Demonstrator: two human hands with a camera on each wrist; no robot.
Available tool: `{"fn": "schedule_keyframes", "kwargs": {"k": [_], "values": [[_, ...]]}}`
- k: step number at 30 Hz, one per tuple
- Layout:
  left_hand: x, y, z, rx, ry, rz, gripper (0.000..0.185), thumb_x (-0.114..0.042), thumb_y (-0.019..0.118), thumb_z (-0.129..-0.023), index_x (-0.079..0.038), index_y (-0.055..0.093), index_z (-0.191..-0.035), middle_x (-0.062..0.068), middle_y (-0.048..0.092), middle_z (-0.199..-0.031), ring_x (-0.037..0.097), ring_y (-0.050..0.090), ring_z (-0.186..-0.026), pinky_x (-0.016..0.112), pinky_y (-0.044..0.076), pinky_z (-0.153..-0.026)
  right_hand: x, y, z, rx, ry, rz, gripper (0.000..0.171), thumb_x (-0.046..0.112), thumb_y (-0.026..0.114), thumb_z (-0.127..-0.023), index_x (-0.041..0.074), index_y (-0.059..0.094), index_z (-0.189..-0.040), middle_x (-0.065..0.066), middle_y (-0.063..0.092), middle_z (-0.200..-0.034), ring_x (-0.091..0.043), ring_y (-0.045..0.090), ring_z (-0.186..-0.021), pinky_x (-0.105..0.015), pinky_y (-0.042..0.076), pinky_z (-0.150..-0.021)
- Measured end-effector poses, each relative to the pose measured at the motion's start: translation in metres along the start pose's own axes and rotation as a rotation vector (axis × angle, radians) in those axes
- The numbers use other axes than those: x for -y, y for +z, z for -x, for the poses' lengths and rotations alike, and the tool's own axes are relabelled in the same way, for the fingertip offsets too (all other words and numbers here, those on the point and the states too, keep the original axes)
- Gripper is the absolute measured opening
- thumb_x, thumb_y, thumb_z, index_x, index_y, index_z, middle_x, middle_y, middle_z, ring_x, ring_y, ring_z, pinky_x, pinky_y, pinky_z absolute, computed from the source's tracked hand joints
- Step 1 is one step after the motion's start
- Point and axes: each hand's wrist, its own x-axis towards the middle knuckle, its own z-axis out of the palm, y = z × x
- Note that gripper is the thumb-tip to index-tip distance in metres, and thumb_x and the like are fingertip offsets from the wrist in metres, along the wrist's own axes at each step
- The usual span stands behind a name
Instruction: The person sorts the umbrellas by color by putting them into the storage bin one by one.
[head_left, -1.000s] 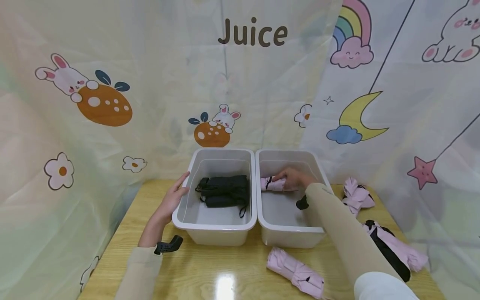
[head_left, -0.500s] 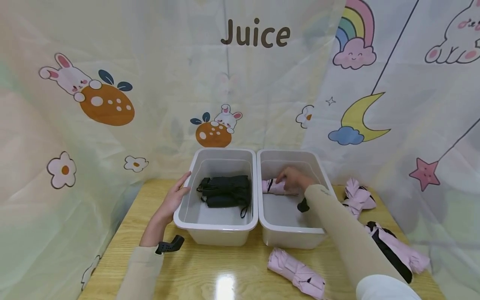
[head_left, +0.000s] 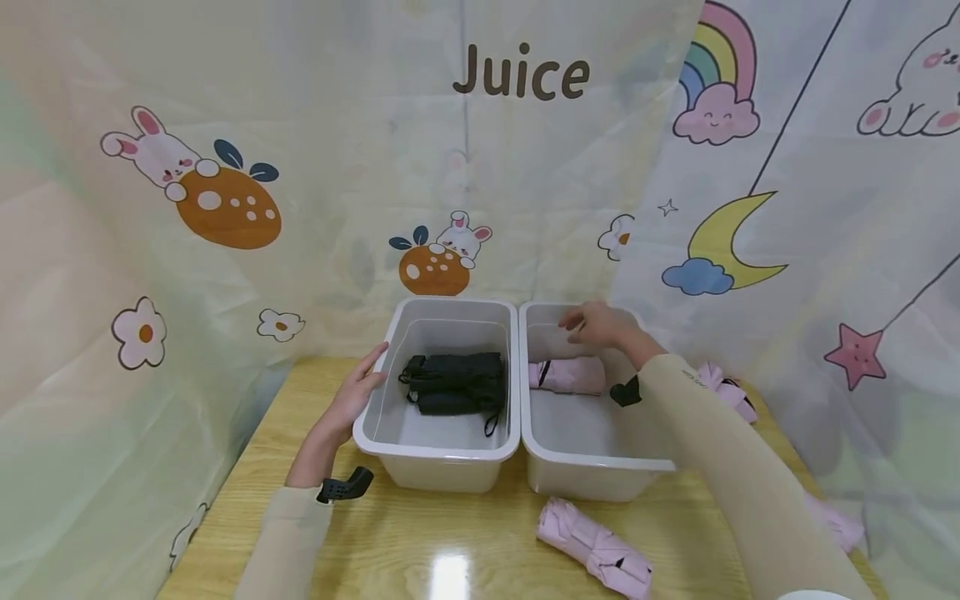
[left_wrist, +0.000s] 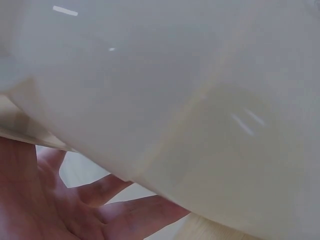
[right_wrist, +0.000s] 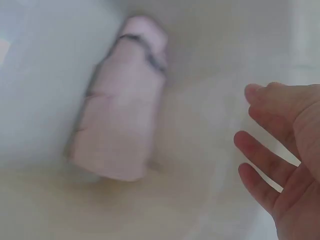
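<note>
Head view: right hand (head_left: 597, 324) hovers empty, fingers loose, above the folded pink umbrella (head_left: 567, 375) lying in the right white plastic bin (head_left: 600, 471). Left hand (head_left: 352, 398) rests flat-fingered against the left white plastic bin (head_left: 438, 454), which holds a folded black umbrella (head_left: 455, 382).

Left wrist view: fingers (left_wrist: 132, 212) straight under the bin wall.

Right wrist view: fingers (right_wrist: 260, 162) spread, clear of the pink umbrella (right_wrist: 120, 127).

Cartoon-curtained (head_left: 225, 250) tabletop (head_left: 465, 542) recording booth

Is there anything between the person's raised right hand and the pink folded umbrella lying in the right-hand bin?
No. In the right wrist view, only bare bin floor separates the open right hand from the pink umbrella.
</note>
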Motion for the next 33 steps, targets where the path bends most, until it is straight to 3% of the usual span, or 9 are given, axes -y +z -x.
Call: {"fn": "schedule_keyframes", "kwargs": {"k": [6,10,15,23,33], "values": [[-0.003,-0.005,-0.001,-0.014,-0.007,-0.001,0.056,-0.023,0.038,-0.106,-0.027,0.016,-0.157,0.016,0.013,-0.159,0.049,0.038,-0.128,0.061,0.044,-0.089,0.039,-0.038,0.03,-0.147,-0.178,-0.013,0.024,0.008,0.068,-0.091,0.004,0.071,-0.114,-0.014,0.07,-0.105,-0.027,0.067,-0.09,-0.038,0.055,-0.073],[-0.008,-0.014,0.0,-0.034,-0.001,-0.034,0.056,-0.025,0.037,-0.106,-0.028,0.015,-0.157,0.017,0.014,-0.158,0.048,0.038,-0.127,0.059,0.045,-0.09,0.065,-0.06,0.056,-0.177,-0.222,0.06,0.023,0.013,0.068,-0.091,0.009,0.072,-0.113,-0.005,0.071,-0.102,-0.02,0.066,-0.087,-0.035,0.054,-0.07],[-0.013,-0.026,0.004,-0.069,0.007,-0.052,0.056,-0.027,0.038,-0.106,-0.029,0.015,-0.157,0.018,0.017,-0.157,0.046,0.038,-0.127,0.058,0.045,-0.089,0.071,-0.079,0.091,-0.235,-0.264,0.118,0.024,0.014,0.07,-0.091,0.008,0.072,-0.114,-0.005,0.07,-0.103,-0.019,0.064,-0.087,-0.039,0.053,-0.074],[-0.014,-0.028,0.007,-0.084,0.004,-0.068,0.057,-0.027,0.038,-0.106,-0.029,0.014,-0.157,0.019,0.017,-0.157,0.047,0.039,-0.126,0.056,0.046,-0.088,0.019,-0.074,0.16,-0.256,-0.21,0.089,0.025,0.015,0.066,-0.094,0.005,0.069,-0.117,-0.008,0.068,-0.109,-0.021,0.065,-0.089,-0.043,0.054,-0.076],[-0.022,-0.009,0.01,-0.022,-0.019,-0.026,0.056,-0.018,0.037,-0.106,-0.019,0.015,-0.158,0.02,0.013,-0.158,0.051,0.037,-0.127,0.059,0.044,-0.09,-0.07,-0.021,0.258,-0.246,0.041,0.053,0.038,0.022,0.07,-0.091,0.0,0.064,-0.122,-0.023,0.063,-0.115,-0.039,0.064,-0.092,-0.05,0.054,-0.068]]}}
